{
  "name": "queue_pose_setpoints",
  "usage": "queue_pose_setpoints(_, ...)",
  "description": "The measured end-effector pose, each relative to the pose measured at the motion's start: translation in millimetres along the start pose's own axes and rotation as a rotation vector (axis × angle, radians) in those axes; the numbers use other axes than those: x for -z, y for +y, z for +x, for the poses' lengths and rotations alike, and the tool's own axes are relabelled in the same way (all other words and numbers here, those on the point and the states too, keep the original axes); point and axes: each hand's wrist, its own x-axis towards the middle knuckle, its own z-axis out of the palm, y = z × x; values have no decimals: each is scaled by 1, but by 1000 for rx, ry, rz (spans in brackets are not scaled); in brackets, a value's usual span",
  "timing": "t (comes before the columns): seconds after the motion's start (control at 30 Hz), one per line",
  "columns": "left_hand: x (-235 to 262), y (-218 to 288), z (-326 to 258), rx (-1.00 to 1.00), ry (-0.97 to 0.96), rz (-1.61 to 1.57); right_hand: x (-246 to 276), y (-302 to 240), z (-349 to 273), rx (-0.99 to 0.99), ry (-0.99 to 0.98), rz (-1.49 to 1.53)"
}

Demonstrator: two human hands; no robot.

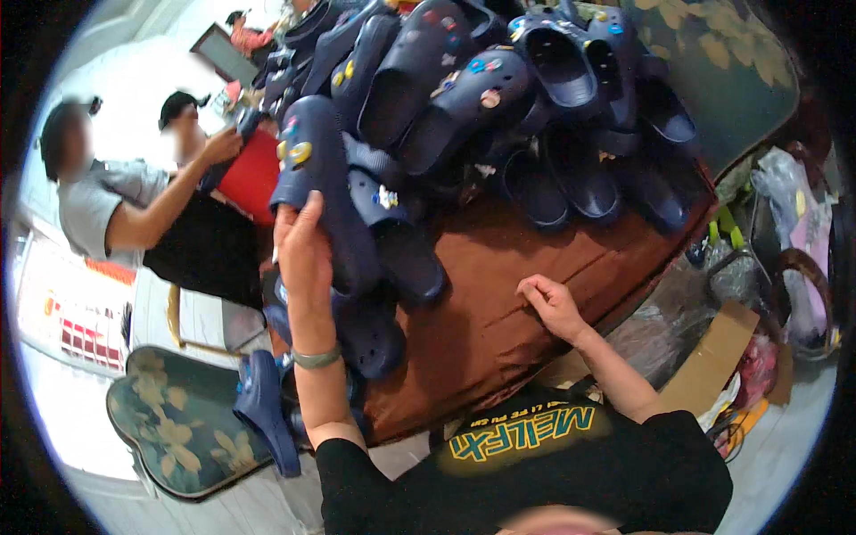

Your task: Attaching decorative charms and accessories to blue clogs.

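Far left: a person in a light grey top [94, 209] stands side-on, arm reaching toward a red panel [248, 183]; a second person [183, 134] just behind, mostly hidden. Below them, a green padded chair [165, 423] with a pale leaf pattern; a loose blue clog [264, 406] rests tilted at its right edge.

Next, the left hand [305, 241], raised over the table's left side. It has hold of a navy clog [334, 192] at the left edge, toe pointing up and away, yellow charms [300, 152] on its upper. Thumb lies along the clog's side; fingers bent around the edge, tips partly hidden (a greenish band [317, 358] circles this wrist). More clogs lie below and beside it.

Centre: a heaped pile of navy clogs [473, 98], many with small coloured charms, covering the far part of the brown tablecloth [486, 267]. Near part of the cloth is wrinkled.

Right of centre: the right hand [553, 308], over the cloth and well apart from the pile. Fingers curled inward, nothing visible in them; cannot tell how far they are closed.

Far right: a second patterned chair [727, 67], clear plastic bags [785, 192], a cardboard piece [711, 357].
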Motion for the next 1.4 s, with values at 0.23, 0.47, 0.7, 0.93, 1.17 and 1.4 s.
queue_pose_setpoints(0.23, 35, -43, 74, 107, -52, 475, 4, 1, -8, -43, -41, 60)
queue_pose_setpoints(0.47, 59, -61, 47, 43, -66, 813, 0, 4, -1, 12, -91, -27)
queue_pose_setpoints(0.7, 59, -76, 30, -288, -125, 1090, -5, 16, -3, 32, -43, -95)
queue_pose_setpoints(0.93, 17, -67, -60, -649, 106, 1137, -3, 15, 1, 17, -104, -81)
queue_pose_setpoints(1.17, -15, -8, -122, 32, -423, -28, -6, 10, -3, -89, -77, 62)
queue_pose_setpoints(1.4, 6, 65, -139, -440, -551, -388, 15, 34, 10, -8, -108, -190)
